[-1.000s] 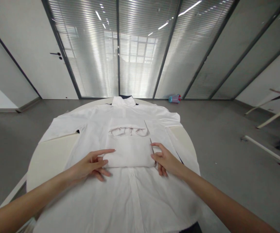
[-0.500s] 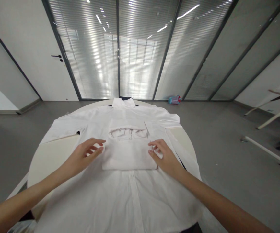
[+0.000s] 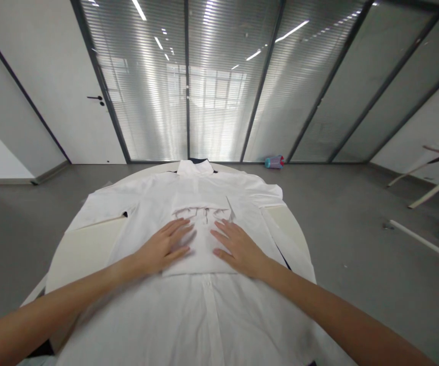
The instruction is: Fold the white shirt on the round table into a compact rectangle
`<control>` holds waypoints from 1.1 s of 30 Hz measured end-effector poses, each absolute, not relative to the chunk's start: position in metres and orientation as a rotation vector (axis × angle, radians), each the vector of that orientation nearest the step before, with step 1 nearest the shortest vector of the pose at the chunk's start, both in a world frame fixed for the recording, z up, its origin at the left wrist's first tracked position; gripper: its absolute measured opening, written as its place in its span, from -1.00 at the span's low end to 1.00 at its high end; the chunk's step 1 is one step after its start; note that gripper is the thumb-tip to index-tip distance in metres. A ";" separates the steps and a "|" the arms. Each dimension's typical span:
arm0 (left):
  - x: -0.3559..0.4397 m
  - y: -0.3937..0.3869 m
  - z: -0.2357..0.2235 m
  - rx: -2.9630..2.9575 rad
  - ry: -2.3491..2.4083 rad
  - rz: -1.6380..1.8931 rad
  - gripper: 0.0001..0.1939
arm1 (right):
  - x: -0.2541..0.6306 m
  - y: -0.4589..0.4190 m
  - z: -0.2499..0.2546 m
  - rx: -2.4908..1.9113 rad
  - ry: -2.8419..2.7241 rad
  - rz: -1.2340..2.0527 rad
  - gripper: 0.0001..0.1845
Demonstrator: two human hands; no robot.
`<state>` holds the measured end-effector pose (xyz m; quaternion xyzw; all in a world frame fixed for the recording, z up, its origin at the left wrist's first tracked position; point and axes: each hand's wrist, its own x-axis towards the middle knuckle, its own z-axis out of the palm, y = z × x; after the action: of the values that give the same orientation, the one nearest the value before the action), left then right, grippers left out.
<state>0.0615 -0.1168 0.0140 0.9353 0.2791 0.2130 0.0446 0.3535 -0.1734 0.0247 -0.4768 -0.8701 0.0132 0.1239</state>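
A small folded white garment (image 3: 203, 243) lies on top of a larger white shirt (image 3: 204, 310) that is spread flat over a round cream table (image 3: 84, 249). My left hand (image 3: 164, 246) rests flat on the folded piece's left half, fingers stretched out. My right hand (image 3: 237, 246) lies flat on its right half, fingers also spread. Both palms press down on the cloth and hold nothing. The shirt's collar (image 3: 194, 166) points away from me at the table's far edge.
Grey floor surrounds the table. A glass wall with blinds stands behind, with a white door (image 3: 70, 101) at the left. A small blue and red object (image 3: 274, 161) lies on the floor by the glass. Pale table legs and boards (image 3: 425, 188) lie at the right.
Both hands moved inward from the folded garment's side edges onto its top and now lie flat on it. The view tilted slightly.
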 end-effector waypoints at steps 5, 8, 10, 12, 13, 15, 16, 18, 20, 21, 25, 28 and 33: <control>0.092 -0.079 0.024 2.914 1.088 1.010 -0.52 | 0.343 -0.125 0.039 -1.512 -2.284 -0.341 -0.59; 0.103 -0.061 0.012 2.999 1.248 0.883 -0.59 | 0.341 -0.105 0.027 -1.668 -2.247 -0.476 -0.62; 0.104 -0.055 0.003 3.021 1.355 0.857 -0.63 | 0.342 -0.101 0.016 -1.727 -2.240 -0.532 -0.65; 0.102 -0.054 -0.002 3.029 1.415 0.851 -0.66 | 0.343 -0.103 0.010 -1.744 -2.233 -0.562 -0.67; 0.101 -0.054 -0.004 3.033 1.414 0.838 -0.67 | 0.344 -0.104 0.008 -1.743 -2.234 -0.571 -0.69; 0.098 -0.056 -0.005 3.031 1.368 0.805 -0.68 | 0.344 -0.106 0.008 -1.742 -2.247 -0.575 -0.71; 0.096 -0.057 -0.005 3.018 1.340 0.791 -0.69 | 0.345 -0.107 0.008 -1.739 -2.264 -0.565 -0.72; 0.094 -0.058 -0.003 2.963 1.300 0.766 -0.70 | 0.346 -0.107 0.010 -1.730 -2.318 -0.503 -0.76; 0.092 -0.055 0.001 2.869 1.236 0.733 -0.72 | 0.347 -0.107 0.014 -1.713 -2.381 -0.393 -0.78; 0.091 -0.052 0.004 2.806 1.188 0.705 -0.75 | 0.347 -0.106 0.017 -1.708 -2.402 -0.341 -0.78; 0.094 -0.023 0.027 2.515 1.113 0.649 -0.62 | 0.339 -0.092 0.039 -1.737 -2.339 -0.272 -0.66; 0.104 0.001 0.038 2.525 1.156 0.821 -0.62 | 0.327 -0.066 0.052 -1.703 -2.250 -0.266 -0.61; 0.124 0.010 0.010 2.704 1.243 0.672 -0.50 | 0.317 -0.032 0.029 -1.652 -2.390 -0.181 -0.51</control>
<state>0.1237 0.0101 0.0104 0.8853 0.4071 0.2201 0.0453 0.3170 -0.0318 0.0289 -0.5638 -0.8155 -0.0618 0.1150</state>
